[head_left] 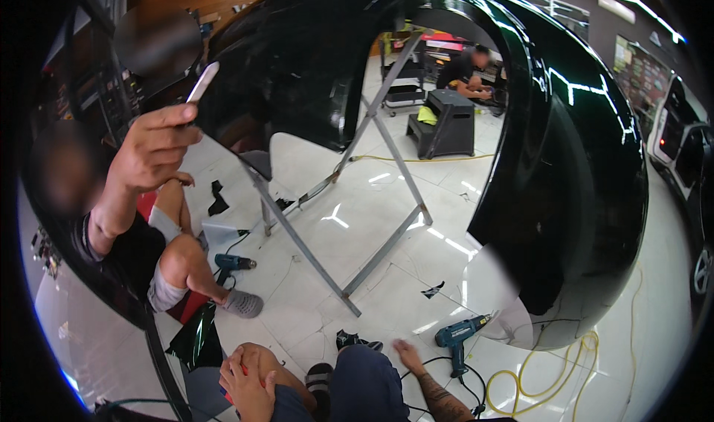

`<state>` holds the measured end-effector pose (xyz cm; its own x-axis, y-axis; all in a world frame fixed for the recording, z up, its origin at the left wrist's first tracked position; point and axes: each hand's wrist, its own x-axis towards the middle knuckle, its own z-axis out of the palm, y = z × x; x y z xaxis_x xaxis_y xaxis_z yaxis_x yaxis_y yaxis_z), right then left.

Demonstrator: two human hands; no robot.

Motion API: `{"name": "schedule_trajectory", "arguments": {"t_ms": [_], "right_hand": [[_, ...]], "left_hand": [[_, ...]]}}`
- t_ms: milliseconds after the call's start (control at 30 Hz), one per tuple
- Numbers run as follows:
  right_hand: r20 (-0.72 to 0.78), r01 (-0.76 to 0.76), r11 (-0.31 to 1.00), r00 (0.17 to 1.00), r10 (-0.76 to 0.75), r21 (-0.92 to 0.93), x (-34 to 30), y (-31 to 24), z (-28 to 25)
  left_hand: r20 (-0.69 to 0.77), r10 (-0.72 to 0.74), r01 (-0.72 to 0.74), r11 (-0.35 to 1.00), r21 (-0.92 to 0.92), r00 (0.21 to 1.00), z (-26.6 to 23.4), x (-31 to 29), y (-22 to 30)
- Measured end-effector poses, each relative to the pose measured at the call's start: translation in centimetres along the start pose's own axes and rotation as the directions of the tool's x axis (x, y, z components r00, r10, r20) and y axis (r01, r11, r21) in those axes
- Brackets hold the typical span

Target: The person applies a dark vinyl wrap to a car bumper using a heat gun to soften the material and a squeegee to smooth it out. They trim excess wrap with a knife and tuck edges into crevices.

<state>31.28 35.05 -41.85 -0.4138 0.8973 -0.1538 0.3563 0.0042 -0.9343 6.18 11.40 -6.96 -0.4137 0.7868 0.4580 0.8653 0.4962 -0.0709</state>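
The heat gun lay on the floor at the lower right of the frame. Its long axis ran left to right with a slight rise; the nozzle pointed toward the right edge, and the handle pointed down. From where I stood, the right hand was near its left side, released, fingers loosely extended. The left hand rested over a bent knee at the lower left of centre, fingers curled; a red object showed beside it, and I could not tell whether it was grasped.

The gun had a teal casing. The car panel above was black, glossy and arched, with bright light reflections. Crossed grey metal bars formed the stand. A co-worker's hand at the upper left gripped a slim pale stick.

The panel's curved lower edge came down near the nozzle. A yellow hose looped to the gun's right. Open white tile extended from the gun toward the stand, with one black scrap on it.
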Motion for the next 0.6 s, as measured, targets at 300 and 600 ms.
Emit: {"name": "schedule_trajectory", "arguments": {"t_ms": [300,600], "right_hand": [[0.669,-0.691,0.695,0.614,0.419,0.199,2.2,-10.2,1.6],[0.604,-0.291,0.956,0.767,0.217,0.025,1.4,0.7,2.7]], "left_hand": [[0.221,0.038,-0.017,0.995,-0.097,0.975,0.4,3.0,2.5],[0.139,0.003,0.01,0.996,-0.092,0.99,1.3,2.7,2.1]]}}
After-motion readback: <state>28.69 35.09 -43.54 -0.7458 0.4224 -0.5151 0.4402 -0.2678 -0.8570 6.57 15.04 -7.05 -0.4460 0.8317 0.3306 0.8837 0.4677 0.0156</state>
